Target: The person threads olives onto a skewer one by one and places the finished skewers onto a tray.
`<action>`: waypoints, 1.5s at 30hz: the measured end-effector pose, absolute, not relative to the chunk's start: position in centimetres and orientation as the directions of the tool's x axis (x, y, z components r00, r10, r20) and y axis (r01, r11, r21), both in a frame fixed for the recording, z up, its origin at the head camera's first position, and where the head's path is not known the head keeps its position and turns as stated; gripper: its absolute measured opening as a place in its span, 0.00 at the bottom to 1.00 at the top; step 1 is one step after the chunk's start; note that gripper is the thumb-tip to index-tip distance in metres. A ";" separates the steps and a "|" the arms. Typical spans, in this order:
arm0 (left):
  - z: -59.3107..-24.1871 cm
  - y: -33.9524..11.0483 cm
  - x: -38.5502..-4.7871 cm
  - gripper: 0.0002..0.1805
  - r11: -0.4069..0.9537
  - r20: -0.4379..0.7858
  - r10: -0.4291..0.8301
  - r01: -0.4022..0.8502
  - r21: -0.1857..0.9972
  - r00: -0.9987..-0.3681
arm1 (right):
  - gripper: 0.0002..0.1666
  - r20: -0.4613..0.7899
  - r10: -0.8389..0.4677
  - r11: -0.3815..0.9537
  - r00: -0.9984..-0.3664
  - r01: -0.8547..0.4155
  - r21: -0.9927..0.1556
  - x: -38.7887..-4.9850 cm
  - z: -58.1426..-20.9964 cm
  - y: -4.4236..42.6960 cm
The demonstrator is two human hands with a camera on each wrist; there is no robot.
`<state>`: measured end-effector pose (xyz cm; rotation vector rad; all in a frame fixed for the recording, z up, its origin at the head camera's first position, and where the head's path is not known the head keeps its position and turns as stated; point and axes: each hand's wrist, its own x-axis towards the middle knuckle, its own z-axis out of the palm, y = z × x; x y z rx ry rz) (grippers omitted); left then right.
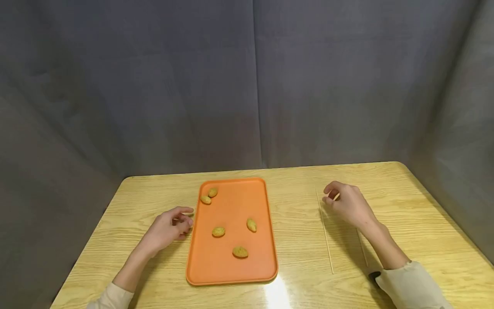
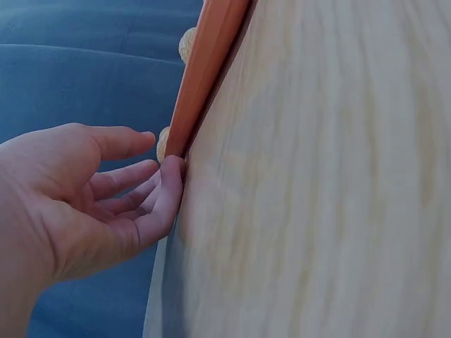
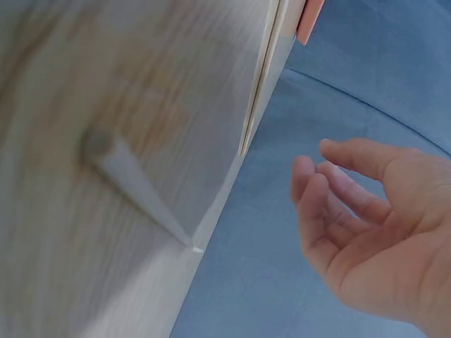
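Note:
My left hand (image 1: 167,227) is beside the left rim of an orange tray (image 1: 231,272), fingers loosely curled and holding nothing. In the left wrist view its fingertips reach the tray's side (image 2: 201,70); whether they press on it I cannot tell. Several brown nuts in their shells lie on the tray, among them one near its front (image 1: 240,252) and one at the far left (image 1: 212,192). My right hand (image 1: 349,206), also empty and loosely curled, hovers above the table between two thin wooden sticks, the left one (image 1: 325,234) and the partly hidden right one (image 1: 362,247).
The light wooden table (image 1: 297,184) has rounded far corners. Grey cloth (image 1: 193,86) hangs behind it and along both sides. A small dark object (image 1: 374,275) shows at the right sleeve cuff (image 1: 413,285).

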<state>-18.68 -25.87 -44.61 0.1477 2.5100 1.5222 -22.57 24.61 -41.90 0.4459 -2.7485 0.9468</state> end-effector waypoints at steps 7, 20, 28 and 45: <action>-44.3 -25.1 -17.5 0.24 0.372 -0.157 0.168 -0.084 0.924 -0.973 | 0.08 0.200 -0.244 0.738 -0.949 -0.316 -0.596 -22.0 -41.7 24.2; -44.3 -21.9 -18.1 0.26 0.377 -0.150 0.131 -0.091 0.922 -0.980 | 0.10 0.050 -0.293 0.812 -0.955 -0.276 -0.515 -20.8 -41.2 26.6; -44.5 -22.1 -18.1 0.27 0.375 -0.138 0.133 -0.079 0.924 -0.981 | 0.08 -0.009 -0.323 0.848 -0.946 -0.285 -0.446 -20.7 -41.9 27.0; -44.4 -22.4 -17.8 0.25 0.364 -0.128 0.116 -0.078 0.928 -0.985 | 0.06 -0.039 -0.324 0.850 -0.945 -0.272 -0.451 -20.9 -42.4 25.2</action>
